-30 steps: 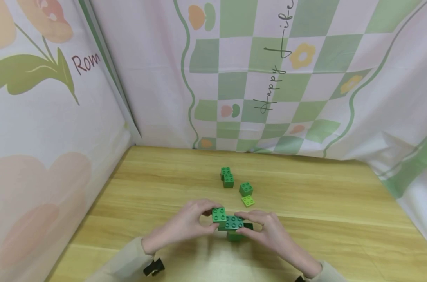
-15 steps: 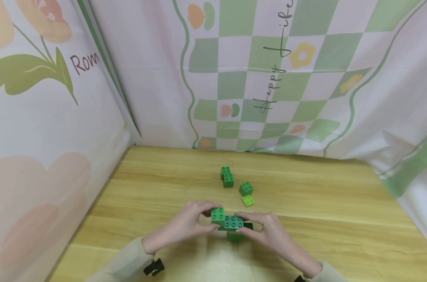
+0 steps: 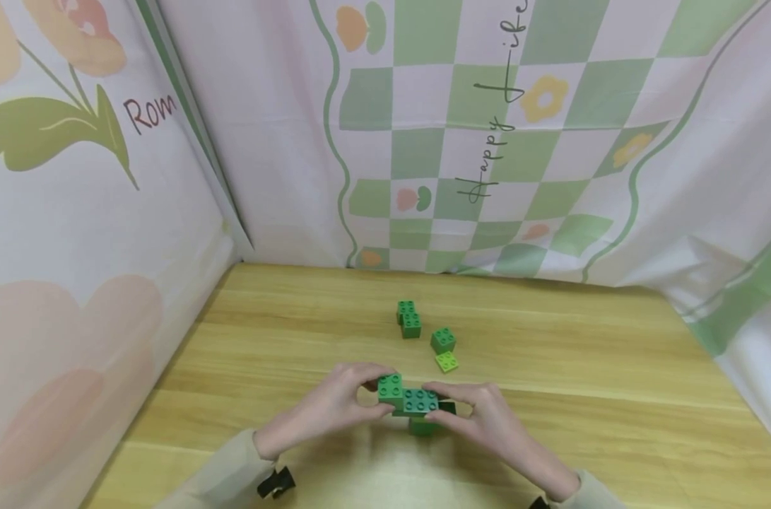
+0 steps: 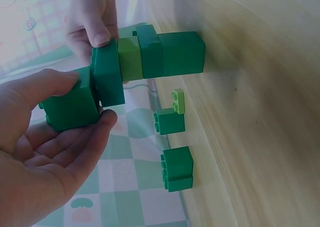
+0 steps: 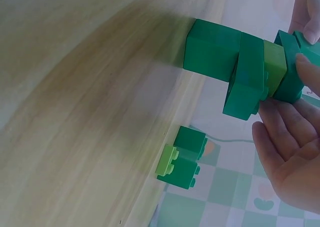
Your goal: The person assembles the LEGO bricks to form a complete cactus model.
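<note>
Thumb and fingers of my left hand (image 3: 334, 404) pinch a square green toy building brick (image 3: 390, 387) with studs on top. It sits at the left end of a longer dark green brick (image 3: 420, 401), which my right hand (image 3: 487, 416) pinches by its right part. That longer brick tops an upright stack. Below it, in the left wrist view, come a light green brick (image 4: 131, 58), another dark green brick (image 4: 150, 52) and a thick green brick (image 4: 183, 53) standing on the table. The second dark green brick juts out to the right, partly hidden by my right hand in the head view.
Behind the stack on the wooden table (image 3: 550, 339) lie a green brick (image 3: 443, 340) and a thin lime-green brick (image 3: 446, 362) in front of it. Two green bricks (image 3: 411, 325) stand farther back, side by side. Printed curtains (image 3: 283, 177) border the table at the back and left.
The square green brick in my left hand has shifted slightly left against the longer dark green brick. My right hand keeps its hold, and the loose bricks stay where they were.
</note>
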Available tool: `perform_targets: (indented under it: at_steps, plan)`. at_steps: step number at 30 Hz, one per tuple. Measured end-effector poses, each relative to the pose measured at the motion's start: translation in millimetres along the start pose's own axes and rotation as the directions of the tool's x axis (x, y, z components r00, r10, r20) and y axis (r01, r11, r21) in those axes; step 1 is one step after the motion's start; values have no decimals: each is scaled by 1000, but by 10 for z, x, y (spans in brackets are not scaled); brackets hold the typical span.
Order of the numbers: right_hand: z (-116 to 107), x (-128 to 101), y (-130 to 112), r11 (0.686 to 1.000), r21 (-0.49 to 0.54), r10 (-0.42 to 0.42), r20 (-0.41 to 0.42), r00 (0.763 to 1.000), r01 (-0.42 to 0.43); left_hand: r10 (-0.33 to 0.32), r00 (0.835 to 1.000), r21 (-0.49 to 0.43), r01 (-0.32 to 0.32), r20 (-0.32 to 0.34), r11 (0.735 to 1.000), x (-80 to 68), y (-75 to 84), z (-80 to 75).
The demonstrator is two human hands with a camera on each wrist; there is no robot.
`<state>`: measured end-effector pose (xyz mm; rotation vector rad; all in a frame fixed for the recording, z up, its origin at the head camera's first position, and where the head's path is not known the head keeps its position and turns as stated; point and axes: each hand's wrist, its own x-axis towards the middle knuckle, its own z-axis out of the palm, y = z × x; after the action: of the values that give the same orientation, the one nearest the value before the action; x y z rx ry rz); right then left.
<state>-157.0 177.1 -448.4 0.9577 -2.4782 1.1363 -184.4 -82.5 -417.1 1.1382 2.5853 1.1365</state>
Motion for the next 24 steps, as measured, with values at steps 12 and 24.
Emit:
perform_targets:
  at_steps: [12, 24]
  plan:
    - [-3, -2, -15, 1000, 1, 16, -1, 1000, -16, 43, 999, 11, -43, 13, 999, 39, 2, -7]
    - [7, -4, 5, 1000, 1, 12, 2, 1000, -12, 31, 997, -18, -30, 70, 999, 56, -10, -68]
